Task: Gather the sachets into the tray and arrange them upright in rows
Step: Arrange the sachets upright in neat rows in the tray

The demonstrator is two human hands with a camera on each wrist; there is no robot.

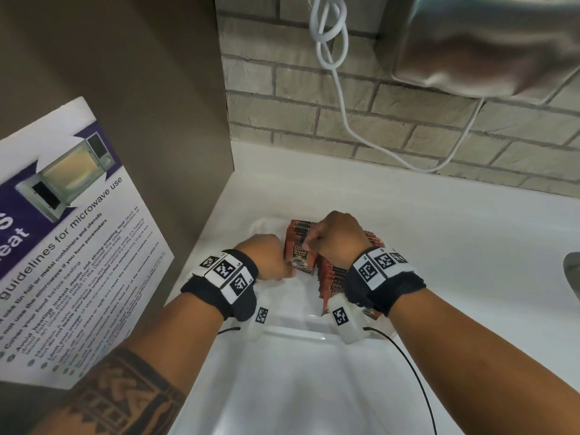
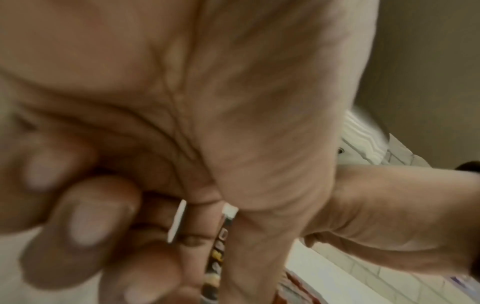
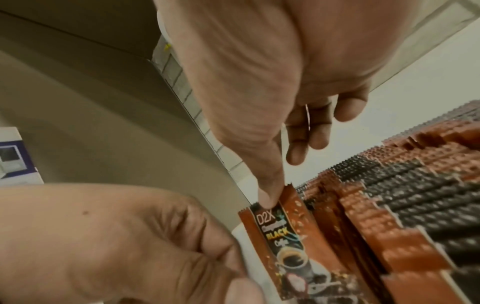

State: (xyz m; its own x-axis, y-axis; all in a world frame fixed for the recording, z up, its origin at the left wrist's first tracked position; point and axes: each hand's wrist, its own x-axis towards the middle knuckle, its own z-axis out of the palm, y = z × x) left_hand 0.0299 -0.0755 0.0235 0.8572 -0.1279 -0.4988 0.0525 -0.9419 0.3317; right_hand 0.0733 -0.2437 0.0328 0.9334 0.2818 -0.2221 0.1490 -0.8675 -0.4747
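Reddish-brown "D2X Black Coffee" sachets (image 1: 329, 277) stand upright in packed rows (image 3: 389, 205) in a white tray (image 1: 259, 226) on the white counter. Both hands hold the front sachet (image 1: 299, 257), which stands upright at the left end of the rows. My right hand (image 1: 309, 243) pinches its top edge, thumb (image 3: 270, 197) on the printed face and fingers curled behind. My left hand (image 1: 288, 271) grips its lower part (image 3: 298, 257) from the left. In the blurred left wrist view this sachet (image 2: 221, 242) shows edge-on between thumb and curled fingers. My right wrist hides part of the rows.
A brown cabinet side with a microwave guidelines poster (image 1: 62, 246) stands close on the left. Behind is a brick wall with a looped white cable (image 1: 345, 105) and a steel appliance (image 1: 486, 42) above right. A white recessed basin (image 1: 298, 387) lies in front, bare counter (image 1: 455, 230) to the right.
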